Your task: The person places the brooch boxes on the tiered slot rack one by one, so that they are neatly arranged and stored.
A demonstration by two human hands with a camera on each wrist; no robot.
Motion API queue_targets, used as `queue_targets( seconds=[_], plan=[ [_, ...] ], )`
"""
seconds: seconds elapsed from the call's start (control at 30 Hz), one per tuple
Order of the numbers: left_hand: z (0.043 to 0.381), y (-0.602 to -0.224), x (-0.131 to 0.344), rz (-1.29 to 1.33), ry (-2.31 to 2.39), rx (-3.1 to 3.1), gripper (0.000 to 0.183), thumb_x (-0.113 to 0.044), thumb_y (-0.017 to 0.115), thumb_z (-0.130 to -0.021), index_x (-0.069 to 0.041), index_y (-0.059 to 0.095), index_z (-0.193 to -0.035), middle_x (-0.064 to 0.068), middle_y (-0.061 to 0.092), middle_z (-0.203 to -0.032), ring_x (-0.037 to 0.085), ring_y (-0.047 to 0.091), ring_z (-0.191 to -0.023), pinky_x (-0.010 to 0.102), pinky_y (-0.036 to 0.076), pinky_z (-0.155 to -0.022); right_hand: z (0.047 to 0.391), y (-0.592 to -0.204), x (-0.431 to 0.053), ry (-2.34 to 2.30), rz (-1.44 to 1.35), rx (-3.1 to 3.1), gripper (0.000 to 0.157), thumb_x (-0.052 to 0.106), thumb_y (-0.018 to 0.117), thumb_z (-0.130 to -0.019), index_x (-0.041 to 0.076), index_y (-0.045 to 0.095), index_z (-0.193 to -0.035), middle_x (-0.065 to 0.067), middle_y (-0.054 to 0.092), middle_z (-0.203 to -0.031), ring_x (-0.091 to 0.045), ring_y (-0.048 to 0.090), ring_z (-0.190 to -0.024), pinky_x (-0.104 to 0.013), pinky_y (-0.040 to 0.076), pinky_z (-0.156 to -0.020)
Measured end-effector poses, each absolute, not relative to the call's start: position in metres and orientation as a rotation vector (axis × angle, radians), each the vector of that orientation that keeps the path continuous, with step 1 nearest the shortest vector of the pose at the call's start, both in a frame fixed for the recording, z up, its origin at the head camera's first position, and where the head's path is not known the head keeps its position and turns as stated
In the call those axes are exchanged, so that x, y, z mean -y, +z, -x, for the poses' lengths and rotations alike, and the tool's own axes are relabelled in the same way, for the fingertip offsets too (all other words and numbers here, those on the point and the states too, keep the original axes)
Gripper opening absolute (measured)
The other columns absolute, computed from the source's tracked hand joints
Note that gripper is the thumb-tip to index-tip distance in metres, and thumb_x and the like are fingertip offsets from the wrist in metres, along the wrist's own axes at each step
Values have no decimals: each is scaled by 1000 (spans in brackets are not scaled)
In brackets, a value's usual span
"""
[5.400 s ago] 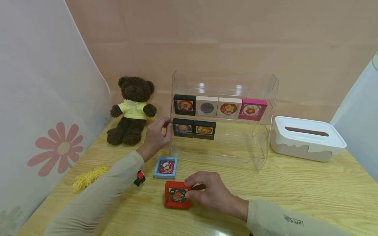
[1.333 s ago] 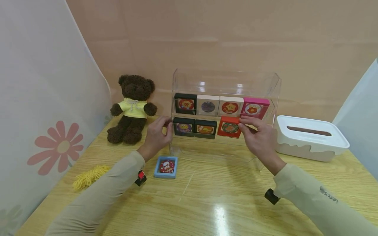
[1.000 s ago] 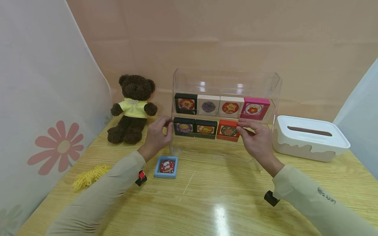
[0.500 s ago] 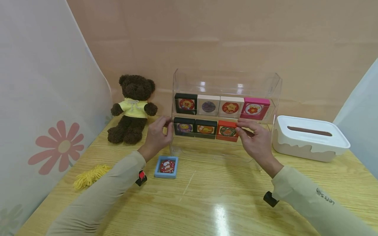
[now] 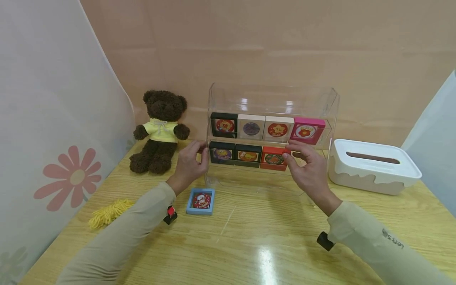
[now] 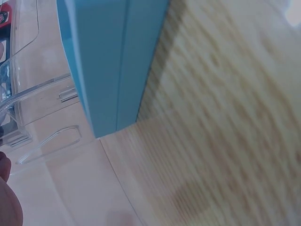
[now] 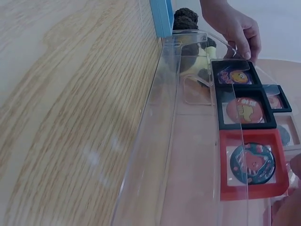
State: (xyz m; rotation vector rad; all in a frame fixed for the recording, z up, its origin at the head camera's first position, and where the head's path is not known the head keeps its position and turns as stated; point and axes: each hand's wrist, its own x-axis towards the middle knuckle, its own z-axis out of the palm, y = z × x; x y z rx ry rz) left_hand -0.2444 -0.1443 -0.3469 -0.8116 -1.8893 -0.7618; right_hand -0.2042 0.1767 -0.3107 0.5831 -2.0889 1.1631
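Observation:
My left hand [image 5: 192,160] pinches the left side edge of a clear acrylic display rack [image 5: 270,99]. In the right wrist view its thumb and fingers meet right beside the end black frame [image 7: 235,73]. A red square frame [image 5: 274,158] with a round badge leans on the rack's middle shelf, third in line after two black frames. My right hand [image 5: 308,164] is at the red frame's right side, thumb and index finger spread apart with nothing between them. A light blue frame [image 5: 200,202] with a red badge lies on the table in front of the rack.
The upper row holds a black, two pale and a magenta frame [image 5: 308,131]. Left of the rack sits a brown teddy bear [image 5: 162,130]. Yellow yarn [image 5: 110,213] lies by my left forearm. A white tissue box [image 5: 374,166] stands to the right on the wooden table [image 5: 270,253].
My right hand has carried the red frame from the table front to the middle shelf, slid it left against the black frame and let go. The left hand has kept its grip.

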Motion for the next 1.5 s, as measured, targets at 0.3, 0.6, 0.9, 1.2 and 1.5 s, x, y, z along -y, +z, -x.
queue_targets(
  seconds=[0.3,0.6,0.9,1.2,1.5],
  plan=[
    [244,-345,144,810,-757,1900,10,1,56,-87,5,62,-94,14,61,-83,23,61,-69,38,53,-58,181,-300,-152,1192,-719,1906,20,-12,72,-73,-7,70,-93,-18,67,-101,-20,60,-89,-20,44,-77],
    [243,-343,145,809,-744,1903,9,1,57,-86,5,62,-93,13,61,-82,22,61,-68,38,52,-57,170,-319,-133,1315,-852,2003,28,-13,72,-75,-6,67,-101,-16,66,-102,-28,63,-88,-25,49,-80],
    [242,-342,145,808,-751,1901,9,1,57,-86,5,62,-93,14,61,-82,23,61,-68,38,52,-58,160,-353,-111,1251,-995,2277,38,9,75,-81,-1,65,-116,-11,65,-113,-24,62,-99,-38,52,-80],
    [242,-344,146,809,-748,1897,10,0,57,-87,5,63,-94,13,61,-82,22,61,-68,37,52,-59,155,-364,-87,1282,-1067,2363,41,12,76,-80,-5,64,-116,-16,64,-114,-27,62,-103,-39,52,-82],
    [243,-344,145,814,-744,1912,10,0,56,-87,4,62,-94,13,61,-83,23,61,-69,38,52,-60,154,-367,-68,1362,-1070,2580,50,22,72,-85,-9,59,-122,-19,59,-122,-30,58,-109,-43,48,-88]
  ],
)
